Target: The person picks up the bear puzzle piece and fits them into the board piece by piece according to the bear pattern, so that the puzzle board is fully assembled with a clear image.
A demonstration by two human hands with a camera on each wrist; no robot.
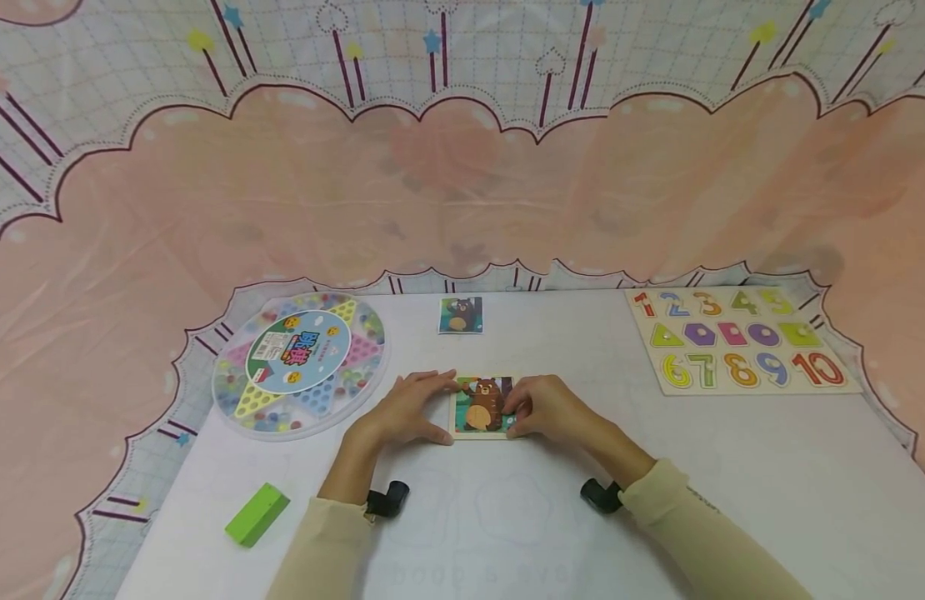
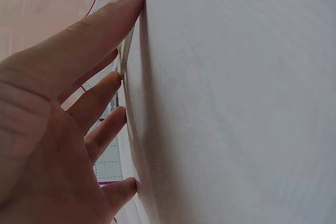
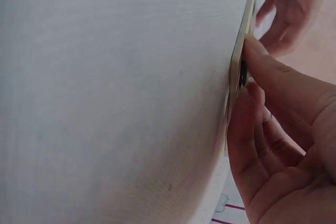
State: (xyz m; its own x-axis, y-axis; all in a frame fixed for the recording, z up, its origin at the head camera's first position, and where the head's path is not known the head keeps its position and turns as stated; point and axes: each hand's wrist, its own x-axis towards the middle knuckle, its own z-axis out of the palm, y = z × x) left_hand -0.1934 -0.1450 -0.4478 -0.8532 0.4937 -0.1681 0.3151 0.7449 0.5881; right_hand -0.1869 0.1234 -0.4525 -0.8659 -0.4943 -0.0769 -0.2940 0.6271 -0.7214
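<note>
A small square bear jigsaw puzzle (image 1: 481, 415) in a pale wooden frame lies on the white table. My left hand (image 1: 412, 407) rests along its left side, thumb by the lower left corner and a fingertip near the upper left. In the left wrist view the thumb (image 2: 79, 43) and fingers are fairly straight against the thin board edge. At the puzzle's right side my right hand (image 1: 556, 408) has its fingers bent. The right wrist view shows its thumb and index finger pinching a dark, thin puzzle piece (image 3: 243, 73) at the frame; most of the piece is hidden.
A bear picture card (image 1: 461, 316) lies behind the puzzle. To the left are a round Chinese checkers board (image 1: 301, 362) with colored marbles and a green block (image 1: 257, 514). A wooden number and shape board (image 1: 740, 342) lies at the back right.
</note>
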